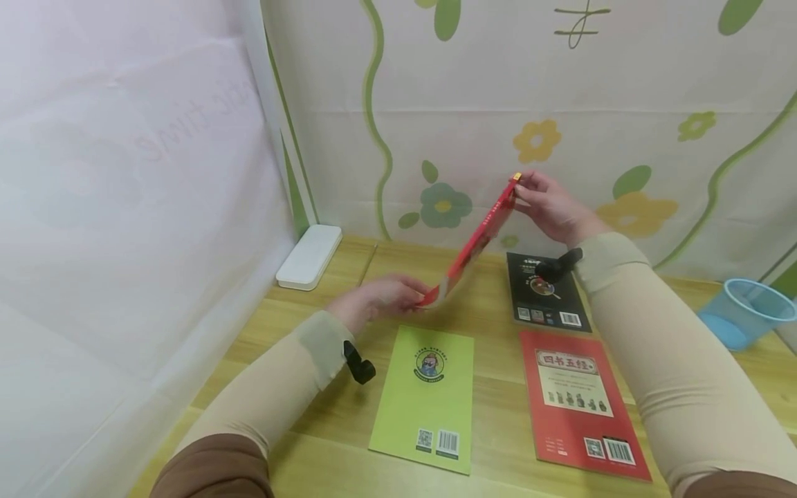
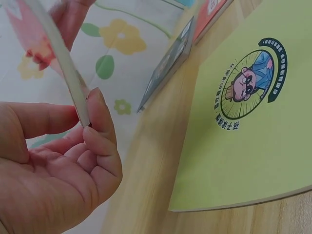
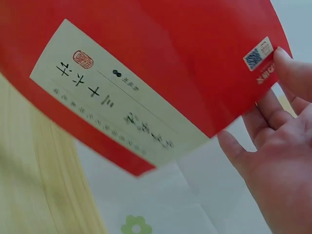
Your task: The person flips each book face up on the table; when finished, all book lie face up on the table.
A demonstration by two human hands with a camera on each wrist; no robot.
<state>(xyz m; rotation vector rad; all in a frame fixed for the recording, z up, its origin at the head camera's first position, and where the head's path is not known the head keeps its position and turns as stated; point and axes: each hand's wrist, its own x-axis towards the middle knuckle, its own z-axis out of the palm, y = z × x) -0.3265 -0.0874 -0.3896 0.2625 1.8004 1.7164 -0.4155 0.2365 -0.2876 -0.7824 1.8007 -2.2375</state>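
Observation:
A thin red book (image 1: pixel 478 241) is held up over the back of the wooden table, slanting from lower left to upper right, seen nearly edge-on in the head view. My left hand (image 1: pixel 394 293) pinches its lower end; in the left wrist view the fingers (image 2: pixel 100 114) grip the edge. At the raised end, my right hand (image 1: pixel 551 207) holds a corner between thumb and fingers. The right wrist view shows the red cover (image 3: pixel 185 73) with a cream label and a QR code. Below the left hand lies a lime-green book (image 1: pixel 423 408).
To the right lie a black book (image 1: pixel 529 277) and another red book (image 1: pixel 588 436), both flat. A light-blue plastic bin (image 1: pixel 741 315) stands at the far right. Back left are a white rectangular case (image 1: pixel 310 256) and a thin stick (image 1: pixel 369 264). Flower-printed cloth (image 1: pixel 473 83) hangs behind.

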